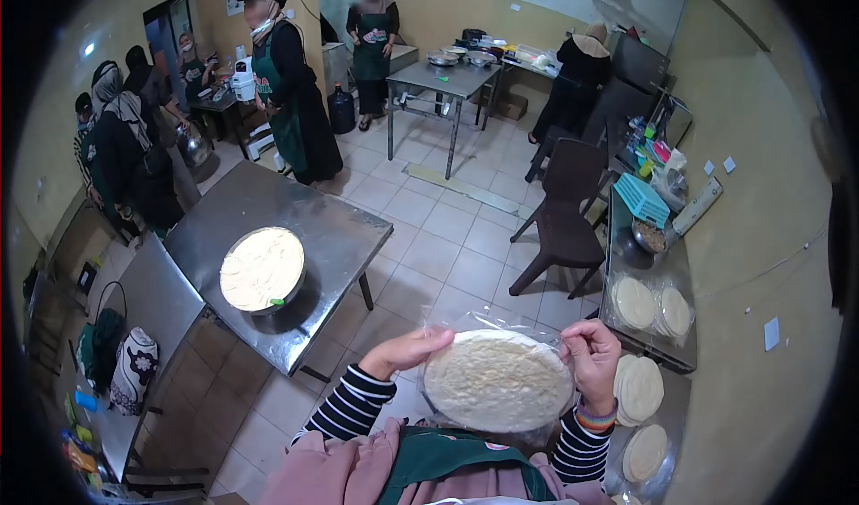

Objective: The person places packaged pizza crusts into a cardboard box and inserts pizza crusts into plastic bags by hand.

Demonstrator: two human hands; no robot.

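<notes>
In front of my chest I hold a clear plastic bag [541,328] with a round, pale flatbread [498,381] in it, its bumpy face tilted up toward me. My left hand [404,351] is closed on the bag's left side, thumb on top by the bread's rim; its other fingers are hidden behind. My right hand [593,366] pinches the upper right edge of the plastic between thumb and curled fingers. Beside that hand lies a stack of similar flatbreads [639,389], with another stack [645,453] nearer to me.
Bagged flatbreads [633,304] lie on the right-hand metal table, below a blue basket [641,199]. A large bowl of pale dough [262,269] stands on the steel table [353,232] at left. A brown chair [565,210] stands ahead. Several people are farther back.
</notes>
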